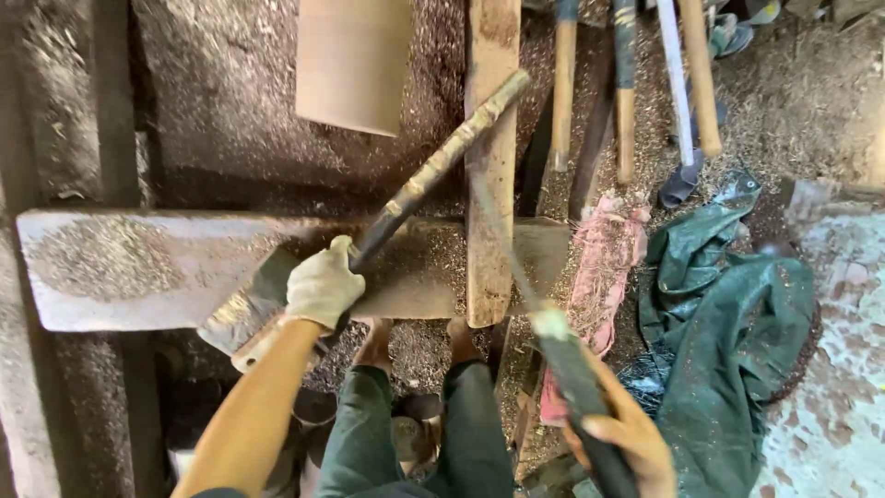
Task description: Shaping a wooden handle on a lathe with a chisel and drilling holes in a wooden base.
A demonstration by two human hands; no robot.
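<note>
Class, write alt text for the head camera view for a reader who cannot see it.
Seen from above, a gloved left hand steadies a bamboo stick on a wooden plank while the bare right hand grips a long knife. Sawdust covers the ground, and a green cloth lies to the right.

A long wooden bench (138,277) runs across the middle of the frame, its left half dusted with sawdust (106,258). An upright plank (490,166) crosses it right of centre. A stick (433,171) lies slanted across both, from the bench up toward the upper middle. The floor (221,111) around is thick with shavings. On it, at right, lie a pink rag (604,267) and a crumpled green tarp (728,332), with several wooden handles (627,101) along the top right.
</note>
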